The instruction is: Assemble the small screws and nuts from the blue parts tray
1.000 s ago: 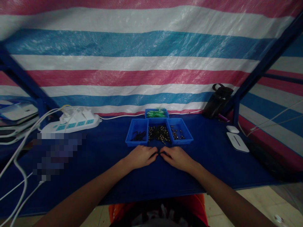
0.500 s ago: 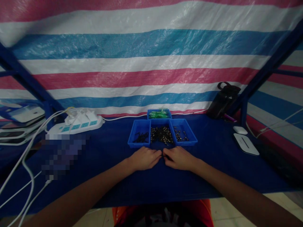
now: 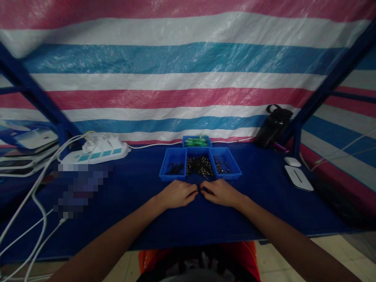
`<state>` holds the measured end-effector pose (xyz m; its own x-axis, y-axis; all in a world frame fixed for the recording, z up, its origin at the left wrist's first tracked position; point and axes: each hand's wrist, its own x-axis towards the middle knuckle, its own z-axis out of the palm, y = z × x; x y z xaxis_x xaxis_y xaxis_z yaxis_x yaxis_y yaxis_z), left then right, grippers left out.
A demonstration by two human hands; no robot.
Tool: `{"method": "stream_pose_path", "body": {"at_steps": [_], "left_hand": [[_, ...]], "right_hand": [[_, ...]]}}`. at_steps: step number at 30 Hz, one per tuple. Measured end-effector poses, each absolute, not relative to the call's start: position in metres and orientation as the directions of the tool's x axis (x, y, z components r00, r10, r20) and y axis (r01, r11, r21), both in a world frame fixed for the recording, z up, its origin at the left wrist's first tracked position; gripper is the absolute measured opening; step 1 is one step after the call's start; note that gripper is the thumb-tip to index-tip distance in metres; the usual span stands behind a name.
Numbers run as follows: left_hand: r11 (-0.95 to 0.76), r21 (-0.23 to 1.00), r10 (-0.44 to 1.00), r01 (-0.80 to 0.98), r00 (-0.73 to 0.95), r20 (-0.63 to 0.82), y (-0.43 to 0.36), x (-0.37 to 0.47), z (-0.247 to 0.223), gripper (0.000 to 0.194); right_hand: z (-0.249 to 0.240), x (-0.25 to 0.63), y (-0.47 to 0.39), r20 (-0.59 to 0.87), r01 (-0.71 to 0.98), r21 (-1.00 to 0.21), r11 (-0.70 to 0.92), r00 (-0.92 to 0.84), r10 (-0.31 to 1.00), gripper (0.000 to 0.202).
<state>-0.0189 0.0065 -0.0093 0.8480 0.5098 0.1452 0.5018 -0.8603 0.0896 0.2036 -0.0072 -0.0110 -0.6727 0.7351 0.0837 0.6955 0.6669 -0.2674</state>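
Observation:
My left hand (image 3: 180,194) and my right hand (image 3: 220,192) meet fingertip to fingertip just in front of the blue trays. Both are closed in a pinch. A small dark piece shows between the fingertips, too tiny to name. Beyond them, the left blue tray (image 3: 165,164) holds dark thin pieces (image 3: 175,169). A heap of small black and brass-coloured metal parts (image 3: 200,166) fills the middle space. In the right blue tray (image 3: 234,164) lie scattered small metallic parts (image 3: 223,166). Green-wrapped pieces (image 3: 196,141) fill the back tray (image 3: 185,144).
A white power strip (image 3: 96,156) with plugs and cables sits at the left, near stacked devices (image 3: 29,152). At the right stand a black bottle (image 3: 272,127), a white box (image 3: 298,177) and a small white case (image 3: 292,161). A striped tarp (image 3: 188,82) hangs behind the blue table (image 3: 182,231).
The whole view has shifted slightly. My fingertips have drawn a little apart at the dark piece, and both hands stay in front of the trays.

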Motion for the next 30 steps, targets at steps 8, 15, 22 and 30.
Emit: {"method": "stream_pose_path", "body": {"at_steps": [8,15,22,30], "left_hand": [[-0.836,0.218,0.542,0.503,0.819,0.188,0.0078,-0.0182,-0.0116,0.018],[-0.806,0.331,0.573,0.491,0.789,0.223,0.0066,-0.0137,-0.0141,0.015],[-0.820,0.321,0.553,0.473,0.800,0.234,0.0063,-0.0094,-0.0137,0.016],[-0.836,0.333,0.527,0.437,0.809,0.262,0.0058,-0.0131,-0.0106,0.013]], "right_hand": [[-0.0084,0.2056,-0.0073,0.075,0.664,-0.327,0.673,-0.691,0.718,0.016],[-0.0106,0.2054,-0.0070,0.090,0.656,-0.298,0.694,-0.704,0.704,0.014],[-0.0121,0.2055,-0.0069,0.104,0.660,-0.279,0.697,-0.701,0.705,0.017],[-0.0093,0.2071,-0.0077,0.132,0.626,-0.324,0.709,-0.713,0.689,0.019]]}}
